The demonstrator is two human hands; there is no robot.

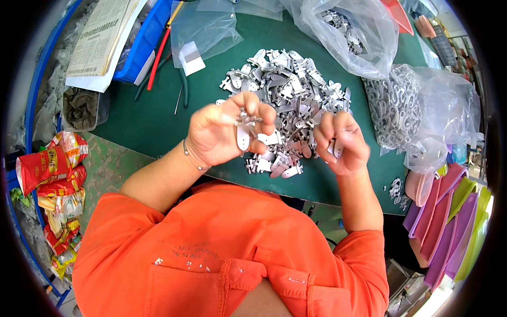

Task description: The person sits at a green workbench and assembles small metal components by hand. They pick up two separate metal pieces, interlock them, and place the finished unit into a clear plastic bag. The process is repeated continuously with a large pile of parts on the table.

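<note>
My left hand (pixel 217 131) is raised over the near left side of a pile of small silver metal parts (pixel 296 100). Its fingers are curled around a metal part (pixel 243 138), a rounded flat plate with small holes; more shiny metal shows between the fingers. My right hand (pixel 343 143), partly smeared by motion, is at the pile's near right side. Its fingers pinch another small metal part (pixel 335 148) with a rounded plate. The parts in the pile lie jumbled on a green tabletop (pixel 132 121).
Far left, a blue bin (pixel 138 53) and newspaper (pixel 97 39) stand by red-handled pliers (pixel 158 62). A clear bag of metal parts (pixel 364 37) lies at the back, a bag of grey rings (pixel 393 103) to the right. Purple and green bins (pixel 443 216) are near right.
</note>
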